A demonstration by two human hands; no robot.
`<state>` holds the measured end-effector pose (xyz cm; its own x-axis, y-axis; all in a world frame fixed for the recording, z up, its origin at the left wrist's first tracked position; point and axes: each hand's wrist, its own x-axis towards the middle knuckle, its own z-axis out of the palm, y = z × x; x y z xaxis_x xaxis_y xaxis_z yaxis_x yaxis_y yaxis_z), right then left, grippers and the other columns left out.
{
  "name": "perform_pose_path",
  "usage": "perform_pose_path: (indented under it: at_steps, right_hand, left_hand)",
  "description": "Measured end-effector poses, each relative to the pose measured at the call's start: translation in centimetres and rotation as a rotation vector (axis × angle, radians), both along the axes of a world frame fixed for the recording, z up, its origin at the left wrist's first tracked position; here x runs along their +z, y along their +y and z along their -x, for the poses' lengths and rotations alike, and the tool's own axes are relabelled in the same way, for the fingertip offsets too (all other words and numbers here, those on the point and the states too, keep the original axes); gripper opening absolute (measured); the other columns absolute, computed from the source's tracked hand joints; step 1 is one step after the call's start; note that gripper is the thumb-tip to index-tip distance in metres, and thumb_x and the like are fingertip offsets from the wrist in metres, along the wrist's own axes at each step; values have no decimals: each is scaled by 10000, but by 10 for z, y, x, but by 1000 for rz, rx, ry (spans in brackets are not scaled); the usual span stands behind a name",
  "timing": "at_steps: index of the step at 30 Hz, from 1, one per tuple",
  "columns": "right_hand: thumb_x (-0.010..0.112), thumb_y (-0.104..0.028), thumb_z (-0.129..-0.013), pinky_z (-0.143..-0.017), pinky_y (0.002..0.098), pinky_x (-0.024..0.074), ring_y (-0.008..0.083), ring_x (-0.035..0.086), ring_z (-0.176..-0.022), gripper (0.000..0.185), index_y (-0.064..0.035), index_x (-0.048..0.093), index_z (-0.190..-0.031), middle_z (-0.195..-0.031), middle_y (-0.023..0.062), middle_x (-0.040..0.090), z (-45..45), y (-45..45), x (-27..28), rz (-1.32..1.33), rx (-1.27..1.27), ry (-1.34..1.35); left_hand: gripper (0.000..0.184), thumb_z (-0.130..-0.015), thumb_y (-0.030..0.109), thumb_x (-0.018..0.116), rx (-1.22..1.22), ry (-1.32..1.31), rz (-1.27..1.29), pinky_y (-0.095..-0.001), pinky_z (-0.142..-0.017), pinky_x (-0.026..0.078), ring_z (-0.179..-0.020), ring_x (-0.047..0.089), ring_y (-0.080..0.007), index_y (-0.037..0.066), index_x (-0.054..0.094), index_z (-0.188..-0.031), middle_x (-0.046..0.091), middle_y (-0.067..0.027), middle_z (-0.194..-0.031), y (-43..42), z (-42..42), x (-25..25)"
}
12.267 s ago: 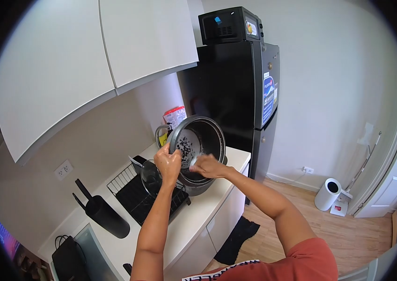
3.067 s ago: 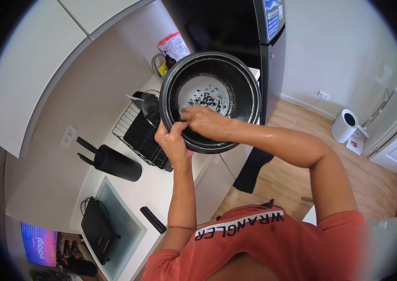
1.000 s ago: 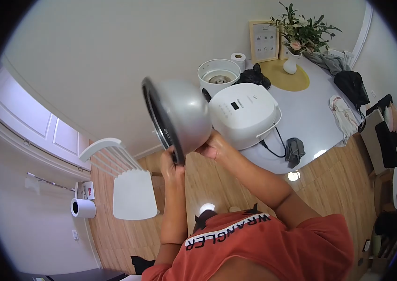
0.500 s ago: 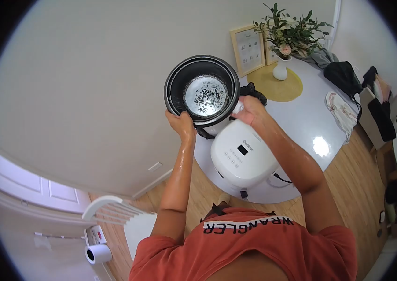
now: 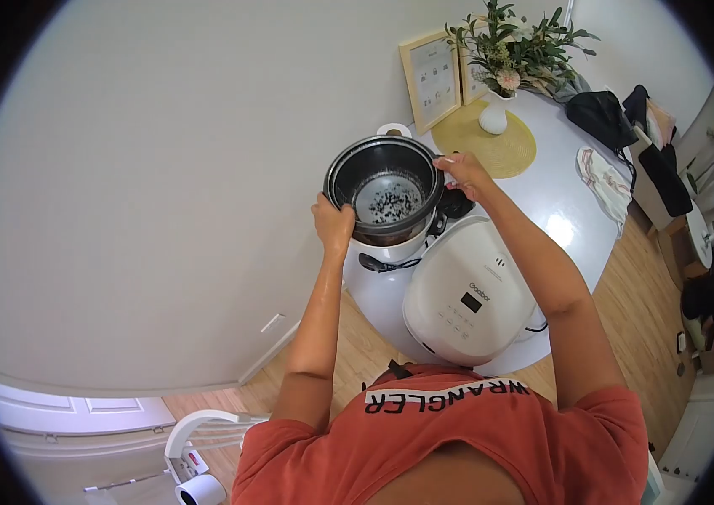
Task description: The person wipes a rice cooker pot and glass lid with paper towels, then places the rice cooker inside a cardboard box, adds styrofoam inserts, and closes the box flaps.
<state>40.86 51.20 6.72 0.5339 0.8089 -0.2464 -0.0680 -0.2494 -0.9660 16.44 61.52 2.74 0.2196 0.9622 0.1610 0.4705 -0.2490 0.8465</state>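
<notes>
Two bare hands clamp opposite rim edges of a round metal pot with a dark interior (image 5: pixel 365 174): left hand (image 5: pixel 334 225) at eight o'clock, right hand (image 5: pixel 463 175) at two. Dark flecks dot its bottom. It is above, perhaps partly inside, a round white housing (image 5: pixel 386 252); a white rounded Gaabor appliance (image 5: pixel 492 290) sits at five o'clock.

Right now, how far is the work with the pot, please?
Looks done: the pot is lined up over the white base.
In hand: the left hand and right hand hold its rim, which stands well above the base.
Left, probably: seating it fully and letting go. Whether its bottom touches inside is hidden.
</notes>
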Motion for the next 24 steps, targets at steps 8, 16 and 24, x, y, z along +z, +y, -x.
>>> perform_pose_path:
  at_steps: [8,16,24]
  right_hand:
    - [650,-173,-714,-389,264,397,135,518,-488,211,35,652,-753,-611,101,584,-2,8,-42,137,-3,-283]
    - [653,-231,-731,-579,302,478,212,601,-620,266,21,643,-817,-684,155,612,8,14,-61,158,-31,-930]
    - [548,-316,-837,-597,291,462,151,566,-707,301,-22,605,-867,-760,89,587,-17,-46,-20,-110,-157,30]
  left_hand:
    - [386,-642,129,607,34,293,-104,-437,-743,441,-937,456,-365,-34,481,-969,395,-204,-994,-22,8,-5]
    - [545,-649,155,641,-12,421,-301,-449,-732,439,-941,436,-361,-113,416,-1067,377,-214,-1019,-16,12,-31]
    - [822,-772,354,608,-42,392,-200,-566,-886,287,-1167,262,-428,-53,171,-1337,182,-303,-1306,-34,9,18]
